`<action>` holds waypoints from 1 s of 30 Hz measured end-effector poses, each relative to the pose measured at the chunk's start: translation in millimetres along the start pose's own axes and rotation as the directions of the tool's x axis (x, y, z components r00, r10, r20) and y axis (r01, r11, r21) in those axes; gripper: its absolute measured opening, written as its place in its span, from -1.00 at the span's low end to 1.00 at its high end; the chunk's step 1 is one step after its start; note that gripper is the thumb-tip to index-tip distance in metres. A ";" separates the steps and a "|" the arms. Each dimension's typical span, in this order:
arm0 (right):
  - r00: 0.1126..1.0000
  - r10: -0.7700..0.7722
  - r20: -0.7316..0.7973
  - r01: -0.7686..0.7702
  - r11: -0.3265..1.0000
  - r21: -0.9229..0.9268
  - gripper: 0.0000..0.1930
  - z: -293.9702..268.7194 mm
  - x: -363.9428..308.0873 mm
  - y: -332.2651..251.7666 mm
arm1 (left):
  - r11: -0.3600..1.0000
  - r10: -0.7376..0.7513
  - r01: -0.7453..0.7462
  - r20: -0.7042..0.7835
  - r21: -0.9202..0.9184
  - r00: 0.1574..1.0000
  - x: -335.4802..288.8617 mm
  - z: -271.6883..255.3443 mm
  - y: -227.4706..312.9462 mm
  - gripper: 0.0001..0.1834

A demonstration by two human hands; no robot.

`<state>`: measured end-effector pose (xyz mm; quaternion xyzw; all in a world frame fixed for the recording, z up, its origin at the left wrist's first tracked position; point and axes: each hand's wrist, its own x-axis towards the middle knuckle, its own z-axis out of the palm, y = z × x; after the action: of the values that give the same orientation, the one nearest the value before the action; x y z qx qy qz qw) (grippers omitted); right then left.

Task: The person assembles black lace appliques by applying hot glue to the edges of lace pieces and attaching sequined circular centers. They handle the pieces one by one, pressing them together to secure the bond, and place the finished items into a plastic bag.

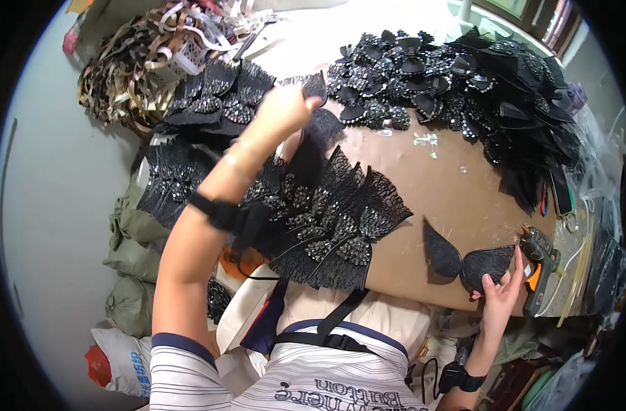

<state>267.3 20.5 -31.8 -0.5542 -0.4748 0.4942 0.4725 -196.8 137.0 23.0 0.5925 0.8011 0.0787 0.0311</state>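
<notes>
My left hand (285, 109) reaches to the far side of the table, its fingers curled at a beaded black lace piece (316, 83); the fingertips are partly hidden. At the near right, my right hand (501, 294) pinches the lower edge of a black lace piece (487, 264) with a rounded bottom, one finger stretched along its right side. A dark leaf-shaped piece (439, 252) touches it on the left. Beneath my left forearm lies a row of overlapping black lace panels (327, 226) with shiny beading. A glue gun (540, 250) with an orange part is just right of my right hand.
A heap of beaded black pieces (457, 75) covers the far right of the brown table (436, 185). Curled ribbon strips (131, 68) pile up at the far left. Clear scraps (428, 142) lie mid-table. Glue sticks (574, 288) and plastic bags (597, 147) are at the right.
</notes>
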 end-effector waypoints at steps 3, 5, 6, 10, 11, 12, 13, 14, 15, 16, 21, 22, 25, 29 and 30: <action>1.000 -0.007 -0.025 0.008 0.999 0.036 -0.16 -2.0 0.5 -7.7 | 0.985 0.014 -0.019 0.027 0.173 1.000 23.5 47.2 -3.5 -0.40; 0.998 0.046 0.033 -0.047 0.999 0.027 -0.17 -5.8 4.2 -12.9 | 0.986 0.149 -0.136 -0.154 0.091 0.977 29.1 53.2 -28.2 -0.48; 0.997 0.068 0.041 -0.069 0.998 0.012 -0.16 -11.8 4.1 -12.2 | 0.989 -0.002 -0.008 -0.074 -0.146 0.997 28.2 40.4 -17.0 -0.61; 0.983 0.174 0.062 -0.173 0.985 -0.024 -0.10 -26.9 -1.7 -4.4 | 0.954 0.293 -0.291 -0.421 0.070 0.859 4.7 -39.8 24.8 -0.67; 0.982 0.171 0.083 -0.171 0.985 -0.012 -0.09 -30.2 -3.4 -4.0 | 0.930 0.309 -0.363 -0.412 -0.056 0.857 -11.6 -65.0 42.6 -0.62; 0.984 0.171 0.047 -0.171 0.985 0.016 -0.12 -35.0 -7.5 -6.3 | 0.899 0.303 -0.395 -0.385 -0.189 0.872 -32.9 -78.5 81.3 -0.61; 0.991 0.136 0.019 -0.134 0.989 -0.063 -0.15 -47.3 -9.2 -7.4 | 0.808 0.318 -0.429 -0.315 -0.403 0.894 -47.0 -85.9 96.9 -0.60; 0.995 0.101 0.014 -0.098 0.986 -0.137 -0.18 -59.5 -9.5 -9.5 | 0.746 0.379 -0.442 -0.229 -0.498 0.897 -65.6 -96.3 115.8 -0.62; 0.998 0.065 0.005 -0.062 0.975 -0.214 -0.21 -70.5 -10.3 -9.8 | 0.701 0.500 -0.478 -0.114 -0.529 0.859 -82.8 -101.5 141.5 -0.62; 0.986 -0.028 -0.162 -0.041 0.913 -0.405 -0.36 -78.3 -7.4 -19.1 | 0.665 0.526 -0.453 -0.058 -0.593 0.849 -93.2 -90.0 164.1 -0.62; 0.926 -0.272 -0.260 -0.152 0.362 -0.920 -0.40 -169.9 17.4 3.2 | 0.620 0.713 -0.718 -0.153 -0.318 0.684 -105.2 -1.1 246.8 -0.64; 0.973 -0.003 -0.229 -0.190 0.553 -0.811 -0.37 -179.5 27.8 4.7 | 0.575 0.774 -0.786 -0.161 -0.225 0.612 -101.1 15.9 265.4 -0.68; 0.978 0.137 -0.159 -0.208 0.732 -0.649 -0.45 -181.7 50.5 10.0 | 0.459 0.888 -0.888 -0.029 -0.029 0.460 -97.3 44.1 288.3 -0.82; 0.972 0.190 -0.138 -0.230 0.891 -0.392 -0.46 -205.6 46.9 8.3 | 0.371 0.925 -0.907 -0.173 0.200 0.340 -117.4 68.7 290.9 -0.79; 0.973 0.108 -0.202 -0.184 0.895 -0.407 -0.40 -208.7 36.8 7.6 | 0.410 0.903 -0.908 -0.179 0.092 0.390 -127.5 75.8 286.9 -0.74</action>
<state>477.9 44.9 -29.4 -0.7186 -0.4844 0.3632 0.3420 122.7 104.0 -10.5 0.9208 0.3482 0.1504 -0.0910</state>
